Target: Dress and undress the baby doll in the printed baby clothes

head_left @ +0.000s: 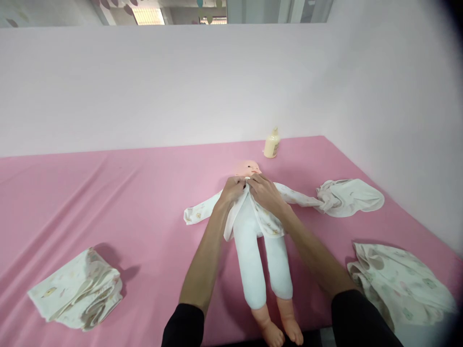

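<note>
A baby doll (249, 270) lies on its back on the pink sheet, its head away from me and its bare feet towards me. It wears a white patterned jacket (269, 222), and its body and legs are covered in white cloth. The jacket's sleeves stretch out to both sides, and its front parts below the neck. At the collar, my left hand (234, 188) pinches the jacket's left edge. My right hand (262, 189) grips the opposite edge close beside it. Both hands hide the doll's neck and upper chest.
A cream pump bottle (271, 144) stands behind the doll's head, near the wall. A crumpled white cloth (356, 196) touches the right sleeve's end. Patterned folded cloths lie at front left (77, 291) and front right (401, 284). White walls bound the pink surface (144, 207).
</note>
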Demonstrator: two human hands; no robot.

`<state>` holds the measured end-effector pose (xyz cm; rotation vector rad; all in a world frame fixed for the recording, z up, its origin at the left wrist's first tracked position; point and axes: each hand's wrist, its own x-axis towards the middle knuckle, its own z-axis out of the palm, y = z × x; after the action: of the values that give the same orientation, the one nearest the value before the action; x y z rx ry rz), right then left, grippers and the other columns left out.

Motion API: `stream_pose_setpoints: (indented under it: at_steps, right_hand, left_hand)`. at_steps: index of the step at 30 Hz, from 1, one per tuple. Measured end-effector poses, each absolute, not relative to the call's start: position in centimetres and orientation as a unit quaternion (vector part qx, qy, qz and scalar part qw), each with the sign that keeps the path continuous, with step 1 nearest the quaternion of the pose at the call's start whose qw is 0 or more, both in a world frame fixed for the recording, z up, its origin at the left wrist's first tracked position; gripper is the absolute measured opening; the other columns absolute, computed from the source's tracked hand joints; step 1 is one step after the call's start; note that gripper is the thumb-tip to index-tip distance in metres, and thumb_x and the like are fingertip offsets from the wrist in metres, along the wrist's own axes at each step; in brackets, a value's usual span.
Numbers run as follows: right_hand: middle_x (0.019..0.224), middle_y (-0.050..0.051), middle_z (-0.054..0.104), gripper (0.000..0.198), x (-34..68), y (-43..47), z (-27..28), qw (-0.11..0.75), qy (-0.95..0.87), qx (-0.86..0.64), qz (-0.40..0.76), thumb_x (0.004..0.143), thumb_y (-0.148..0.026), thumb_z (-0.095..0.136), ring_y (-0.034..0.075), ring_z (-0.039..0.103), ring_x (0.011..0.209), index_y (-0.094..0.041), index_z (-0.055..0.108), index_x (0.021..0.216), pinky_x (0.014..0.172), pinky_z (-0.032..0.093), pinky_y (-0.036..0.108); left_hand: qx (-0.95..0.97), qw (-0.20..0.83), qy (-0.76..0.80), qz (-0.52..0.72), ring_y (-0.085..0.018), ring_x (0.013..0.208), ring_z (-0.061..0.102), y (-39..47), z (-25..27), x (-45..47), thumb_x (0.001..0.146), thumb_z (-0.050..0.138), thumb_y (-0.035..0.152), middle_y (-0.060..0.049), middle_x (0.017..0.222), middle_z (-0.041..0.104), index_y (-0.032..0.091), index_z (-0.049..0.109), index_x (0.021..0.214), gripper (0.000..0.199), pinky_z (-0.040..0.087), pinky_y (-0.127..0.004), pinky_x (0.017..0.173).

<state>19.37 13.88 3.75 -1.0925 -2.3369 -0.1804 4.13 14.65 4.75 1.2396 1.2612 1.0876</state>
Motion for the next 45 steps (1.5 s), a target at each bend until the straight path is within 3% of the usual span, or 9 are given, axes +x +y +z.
stream_pose_setpoints:
  at_steps: [5, 9, 17, 23, 29, 33, 39, 42, 45]
  right_hand:
    - [0.103, 0.012, 0.065, 0.036, 19.5, 13.9, 3.9, 0.286, -0.868, -0.404, -0.032, 0.093, -0.001, 0.039, 0.027, 0.058, 0.11, -0.017, 0.067, 0.109, 0.091, 0.05, 0.04]
    - [0.104, 0.012, 0.065, 0.04, 19.6, 14.0, 3.8, 0.294, -0.865, -0.406, -0.012, 0.089, 0.001, 0.039, 0.027, 0.059, 0.11, -0.016, 0.067, 0.112, 0.094, 0.051, 0.041]
    - [0.099, 0.01, 0.068, 0.031, 19.8, 14.6, 3.5, 0.356, -0.824, -0.439, 0.035, 0.094, -0.007, 0.041, 0.024, 0.062, 0.1, -0.02, 0.069, 0.097, 0.092, 0.05, 0.039]
    - [0.107, 0.01, 0.067, 0.037, 19.2, 14.2, 3.6, 0.374, -0.812, -0.448, 0.013, 0.091, -0.008, 0.042, 0.024, 0.062, 0.099, -0.019, 0.069, 0.113, 0.089, 0.05, 0.037]
    - [0.103, 0.011, 0.065, 0.036, 19.2, 14.0, 3.6, 0.361, -0.809, -0.464, 0.022, 0.089, -0.009, 0.043, 0.023, 0.06, 0.094, -0.018, 0.072, 0.108, 0.087, 0.049, 0.036]
    - [0.094, 0.009, 0.063, 0.032, 19.3, 14.1, 4.0, 0.374, -0.804, -0.451, 0.097, 0.088, -0.011, 0.043, 0.023, 0.058, 0.091, -0.019, 0.071, 0.099, 0.085, 0.047, 0.036]
    - [0.069, 0.001, 0.057, 0.02, 19.9, 13.8, 5.5, 0.432, -0.713, -0.456, 0.312, 0.09, -0.026, 0.048, 0.018, 0.049, 0.065, -0.021, 0.064, 0.079, 0.063, 0.038, 0.031]
    - [0.071, 0.0, 0.058, 0.01, 20.2, 13.1, 6.3, 0.379, -0.701, -0.511, 0.324, 0.085, -0.029, 0.056, 0.017, 0.05, 0.065, -0.021, 0.062, 0.085, 0.062, 0.036, 0.03]
    - [0.092, 0.005, 0.066, 0.025, 19.9, 11.6, 7.3, 0.281, -0.727, -0.56, 0.279, 0.082, -0.034, 0.064, 0.021, 0.059, 0.08, -0.02, 0.06, 0.102, 0.068, 0.039, 0.031]
  left_hand:
    - [0.54, 0.49, 0.536, 0.425, -0.008, 0.05, 0.026, 14.7, 4.9, 4.0, 0.084, 0.056, 0.023, 0.005, 0.053, 0.033, 0.018, 0.043, 0.056, 0.031, 0.015, -0.025, 0.051]
    - [0.534, 0.492, 0.532, 0.435, -0.007, 0.051, 0.024, 14.8, 4.6, 4.1, 0.084, 0.057, 0.024, 0.005, 0.053, 0.031, 0.018, 0.044, 0.057, 0.031, 0.015, -0.024, 0.052]
    - [0.514, 0.506, 0.525, 0.452, -0.008, 0.054, 0.036, 14.8, 4.6, 4.3, 0.083, 0.059, 0.022, 0.004, 0.057, 0.044, 0.015, 0.055, 0.063, 0.022, 0.024, -0.022, 0.054]
    - [0.463, 0.524, 0.525, 0.485, -0.009, 0.058, 0.043, 14.8, 4.6, 4.7, 0.084, 0.059, 0.022, 0.004, 0.06, 0.051, 0.014, 0.06, 0.068, 0.019, 0.032, -0.022, 0.059]
    - [0.431, 0.57, 0.513, 0.476, -0.01, 0.057, 0.046, 14.8, 5.0, 4.6, 0.085, 0.06, 0.022, 0.003, 0.061, 0.056, 0.013, 0.067, 0.078, 0.013, 0.037, -0.022, 0.061]
    - [0.469, 0.542, 0.518, 0.467, -0.009, 0.058, 0.046, 14.4, 5.5, 4.6, 0.088, 0.06, 0.022, 0.003, 0.059, 0.054, 0.014, 0.067, 0.073, 0.018, 0.039, -0.022, 0.065]
    - [0.584, 0.512, 0.481, 0.407, -0.015, 0.076, 0.058, 13.8, 6.1, 3.4, 0.084, 0.068, 0.034, -0.003, 0.084, 0.068, 0.015, 0.074, 0.096, 0.023, 0.041, -0.023, 0.069]
    - [0.663, 0.44, 0.522, 0.308, -0.016, 0.072, 0.055, 12.8, 7.2, 2.0, 0.082, 0.069, 0.035, -0.003, 0.085, 0.065, 0.017, 0.069, 0.093, 0.021, 0.036, -0.024, 0.062]
    - [0.706, 0.344, 0.585, 0.202, -0.017, 0.07, 0.052, 11.4, 8.7, 0.8, 0.081, 0.068, 0.032, -0.002, 0.082, 0.062, 0.019, 0.06, 0.083, 0.015, 0.032, -0.027, 0.059]
